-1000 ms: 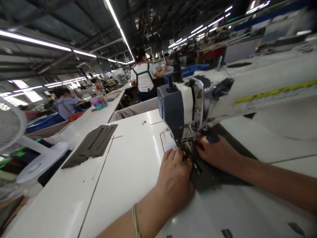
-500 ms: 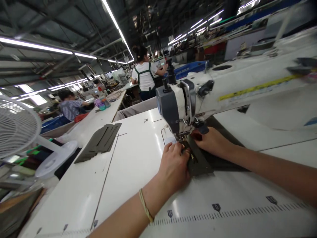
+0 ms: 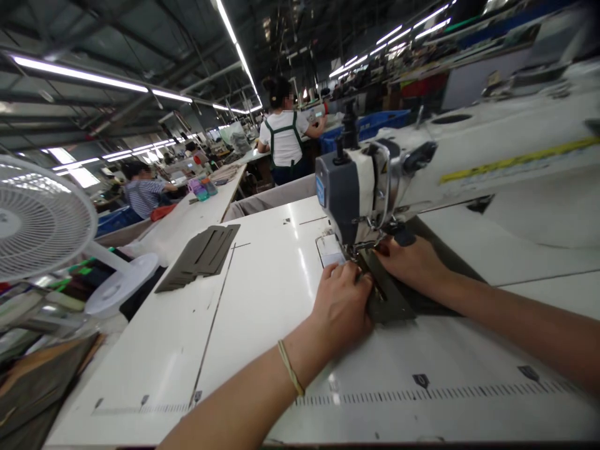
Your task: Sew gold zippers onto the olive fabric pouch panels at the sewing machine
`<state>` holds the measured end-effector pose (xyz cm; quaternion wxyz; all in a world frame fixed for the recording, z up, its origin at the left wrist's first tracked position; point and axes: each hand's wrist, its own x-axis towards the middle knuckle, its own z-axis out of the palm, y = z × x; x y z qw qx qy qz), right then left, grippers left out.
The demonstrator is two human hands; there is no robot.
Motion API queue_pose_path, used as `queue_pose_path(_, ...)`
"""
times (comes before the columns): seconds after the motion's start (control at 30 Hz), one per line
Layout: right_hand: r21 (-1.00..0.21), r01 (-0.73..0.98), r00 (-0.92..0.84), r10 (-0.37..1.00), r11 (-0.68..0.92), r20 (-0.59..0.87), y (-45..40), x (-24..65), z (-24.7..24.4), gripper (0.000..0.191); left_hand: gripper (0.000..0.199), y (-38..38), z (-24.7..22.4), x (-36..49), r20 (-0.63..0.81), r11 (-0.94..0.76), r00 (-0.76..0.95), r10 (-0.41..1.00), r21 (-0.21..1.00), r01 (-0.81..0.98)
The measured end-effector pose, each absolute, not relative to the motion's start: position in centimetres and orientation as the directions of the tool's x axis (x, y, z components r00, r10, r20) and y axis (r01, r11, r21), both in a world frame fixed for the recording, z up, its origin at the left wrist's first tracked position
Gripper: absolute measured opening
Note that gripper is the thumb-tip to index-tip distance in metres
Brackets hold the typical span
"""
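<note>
A white and grey sewing machine [image 3: 370, 181] stands on a white worktable [image 3: 262, 312]. Under its needle lies a dark grey fabric piece [image 3: 391, 300]. My left hand [image 3: 344, 303] rests on the left edge of this fabric, fingers curled and pressing it down just in front of the needle. My right hand [image 3: 412, 262] lies flat on the fabric to the right of the needle, under the machine's arm. A thin band circles my left wrist.
A stack of dark grey cut pieces [image 3: 201, 256] lies at the table's far left. A white fan [image 3: 42, 219] stands left of the table. A printed ruler [image 3: 422, 390] runs along the near edge. Two people [image 3: 284, 137] work at benches behind.
The view has shifted slightly, so machine and hands sit further right and higher. Both hands stay on the fabric at the needle, which has edged a little toward me.
</note>
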<state>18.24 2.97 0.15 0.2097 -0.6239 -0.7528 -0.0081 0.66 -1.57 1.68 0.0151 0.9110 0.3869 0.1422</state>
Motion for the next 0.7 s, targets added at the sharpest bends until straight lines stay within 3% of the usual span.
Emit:
queue_pose_path(0.1,-0.248,0.825,-0.393,0.830,0.508,0.395,0.4,19.5,-0.4,0.021,0.045,-1.9,1.6,0.1,0.265,-0.699,0.647,0.715,0.230,0.677)
queue_pose_path(0.13,-0.224,0.713,-0.527,0.719,0.665,0.454,-0.7,19.9,-0.7,0.025,0.045,-2.0,1.5,-0.2,0.281,-0.704,0.646,0.710,0.262,0.660)
queue_pose_path(0.2,-0.176,0.592,-0.615,0.582,0.787,0.532,-2.6,20.5,-1.4,0.030,0.035,-2.4,1.2,-0.5,0.323,-0.719,0.642,0.695,0.299,0.627)
queue_pose_path(0.3,-0.174,0.569,-0.620,0.558,0.804,0.551,-4.1,20.7,-1.9,0.033,0.025,-2.8,0.8,-0.5,0.373,-0.736,0.637,0.675,0.285,0.614)
queue_pose_path(0.47,-0.241,0.568,-0.609,0.599,0.787,0.519,-3.9,20.0,-1.4,0.039,0.021,-2.7,-0.1,-0.2,0.406,-0.767,0.667,0.625,0.160,0.621)
queue_pose_path(0.7,-0.166,0.572,-0.623,0.557,0.804,0.550,-3.0,19.7,-0.3,0.037,0.018,-1.2,-1.4,-0.4,0.595,-0.803,0.632,0.496,0.037,0.595)
